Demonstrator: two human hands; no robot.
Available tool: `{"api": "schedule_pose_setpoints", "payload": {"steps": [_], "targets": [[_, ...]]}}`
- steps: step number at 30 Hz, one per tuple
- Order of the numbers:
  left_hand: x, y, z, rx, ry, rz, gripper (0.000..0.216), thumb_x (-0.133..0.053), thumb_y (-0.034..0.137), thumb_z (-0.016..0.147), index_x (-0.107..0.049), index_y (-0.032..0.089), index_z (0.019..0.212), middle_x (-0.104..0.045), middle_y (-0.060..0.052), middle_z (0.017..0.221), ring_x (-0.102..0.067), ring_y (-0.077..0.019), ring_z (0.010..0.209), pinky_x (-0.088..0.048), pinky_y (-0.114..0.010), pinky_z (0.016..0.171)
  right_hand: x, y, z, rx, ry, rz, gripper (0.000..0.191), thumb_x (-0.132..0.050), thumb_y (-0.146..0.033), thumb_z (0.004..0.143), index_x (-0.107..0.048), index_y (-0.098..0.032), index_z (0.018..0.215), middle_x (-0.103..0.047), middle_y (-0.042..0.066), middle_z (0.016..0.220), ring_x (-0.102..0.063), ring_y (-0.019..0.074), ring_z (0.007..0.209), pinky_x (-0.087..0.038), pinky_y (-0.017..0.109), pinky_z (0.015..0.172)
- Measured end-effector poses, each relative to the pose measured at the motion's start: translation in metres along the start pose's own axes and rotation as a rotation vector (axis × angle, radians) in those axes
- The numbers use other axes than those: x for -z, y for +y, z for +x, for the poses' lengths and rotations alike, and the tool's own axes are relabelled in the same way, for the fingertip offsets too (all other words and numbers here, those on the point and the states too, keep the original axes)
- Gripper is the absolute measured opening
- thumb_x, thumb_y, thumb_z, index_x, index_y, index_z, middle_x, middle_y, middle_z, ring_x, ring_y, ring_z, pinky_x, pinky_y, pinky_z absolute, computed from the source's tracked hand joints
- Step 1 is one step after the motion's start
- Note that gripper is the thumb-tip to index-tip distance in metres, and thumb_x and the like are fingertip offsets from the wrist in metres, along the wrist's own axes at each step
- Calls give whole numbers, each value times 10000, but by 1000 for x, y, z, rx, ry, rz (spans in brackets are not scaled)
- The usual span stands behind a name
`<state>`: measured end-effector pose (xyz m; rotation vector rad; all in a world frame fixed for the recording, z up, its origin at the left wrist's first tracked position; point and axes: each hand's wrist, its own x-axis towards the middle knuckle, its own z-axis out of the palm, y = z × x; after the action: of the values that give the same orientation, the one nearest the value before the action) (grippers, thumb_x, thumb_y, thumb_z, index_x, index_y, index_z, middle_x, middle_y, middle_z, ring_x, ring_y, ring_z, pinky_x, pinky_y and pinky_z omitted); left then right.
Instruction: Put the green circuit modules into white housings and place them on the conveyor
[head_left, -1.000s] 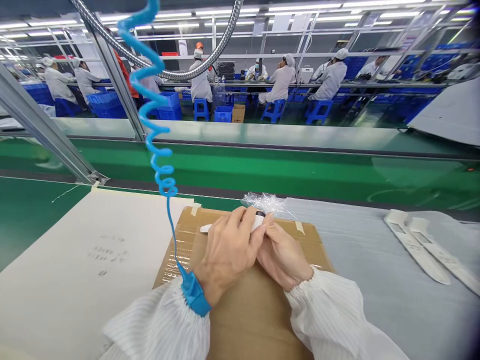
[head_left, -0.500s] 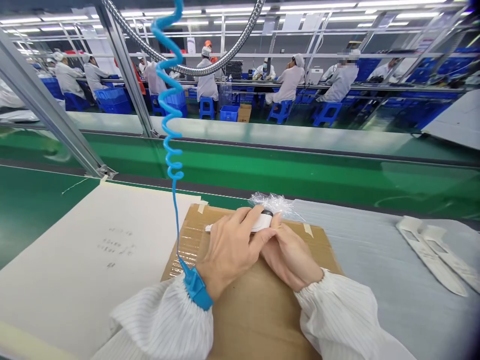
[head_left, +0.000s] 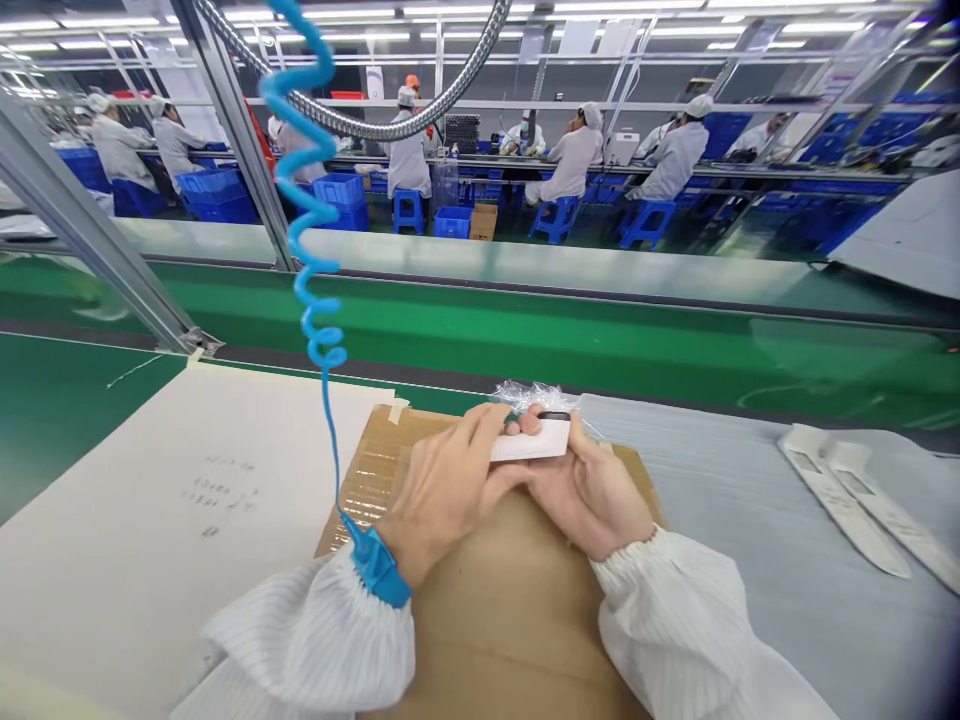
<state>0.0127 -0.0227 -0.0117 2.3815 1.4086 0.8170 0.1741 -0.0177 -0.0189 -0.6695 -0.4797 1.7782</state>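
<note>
Between my two hands is a white plastic part (head_left: 540, 441) with a dark strip along its top right end. My left hand (head_left: 450, 470) grips its left end, with the thumb below and the fingers behind. My right hand (head_left: 592, 480) is closed on the right end, its fingertips wrapped over the top edge. Both hands hover above a brown cardboard sheet (head_left: 502, 620). A blue wrist strap (head_left: 381, 568) with a coiled blue cord (head_left: 319, 310) circles my left wrist. My fingers hide much of the part's left side.
Crumpled clear plastic film (head_left: 536, 397) lies behind my hands. Two white long parts (head_left: 847, 500) rest on the pale sheet (head_left: 720, 520) at right. White paper with handwriting (head_left: 150, 480) covers the left. A metal frame post (head_left: 97, 210) stands beyond; seated people work in the background.
The white part has turned so that more of its flat side shows. My right hand has shifted slightly right and opened away from my left. The whole view has moved a little.
</note>
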Motion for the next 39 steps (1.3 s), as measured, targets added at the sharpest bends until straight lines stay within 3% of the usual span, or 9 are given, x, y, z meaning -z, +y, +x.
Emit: {"api": "schedule_pose_setpoints", "payload": {"steps": [4, 8, 12, 18, 21, 29, 39], "targets": [[0, 2, -1, 67, -144, 44, 424, -480, 553, 956, -538, 276, 1272, -707, -39, 1189, -699, -288, 1011, -543, -384, 773, 2, -8, 3, 53, 115, 163, 156, -611, -388, 906, -614, -247, 839, -580, -32, 722, -602, 161, 769, -541, 336, 851], [0, 23, -3, 57, -265, 19, 532, -403, 574, 973, -451, 267, 1404, -717, -63, 1171, -708, -308, 966, -533, -385, 740, -5, -7, 1, -6, 163, 228, 210, -572, -419, 925, -584, -241, 814, -501, -50, 612, -557, 142, 642, -530, 295, 674], [-3, 35, -4, 48, -349, 137, 529, -297, 514, 1012, -451, 213, 1419, -725, -109, 1103, -713, -310, 865, -524, -373, 669, -10, -8, -1, -17, 280, 202, 278, -531, -433, 941, -550, -236, 745, -468, -45, 542, -513, 145, 567, -518, 307, 636], [-13, 37, -10, -118, -282, 325, 534, -258, 484, 1024, -495, 151, 1369, -729, -120, 862, -701, -266, 693, -499, -324, 552, -10, -10, -3, 13, 413, 204, 366, -456, -345, 973, -465, -233, 624, -336, -73, 411, -397, 117, 413, -517, 318, 593], [-17, 35, -11, -163, -248, 362, 527, -242, 461, 1033, -511, 132, 1344, -724, -107, 806, -698, -254, 659, -485, -313, 522, -10, -10, -4, 15, 452, 180, 368, -439, -300, 965, -463, -218, 607, -339, -69, 394, -382, 106, 392, -519, 316, 579], [-11, 23, -7, -67, -226, 284, 482, -272, 522, 1022, -481, 276, 1379, -742, -34, 950, -716, -266, 760, -465, -321, 556, -7, -7, -1, 61, 270, 162, 395, -407, -378, 1004, -532, -202, 673, -431, -42, 482, -487, 127, 514, -565, 342, 691], [-2, 24, -7, -1, -150, 177, 426, -367, 517, 1010, -547, 295, 1326, -723, 3, 1002, -704, -234, 874, -392, -306, 557, -2, -7, -1, 69, 124, 184, 299, -534, -420, 953, -578, -201, 753, -505, -30, 610, -560, 151, 646, -560, 356, 743]]}}
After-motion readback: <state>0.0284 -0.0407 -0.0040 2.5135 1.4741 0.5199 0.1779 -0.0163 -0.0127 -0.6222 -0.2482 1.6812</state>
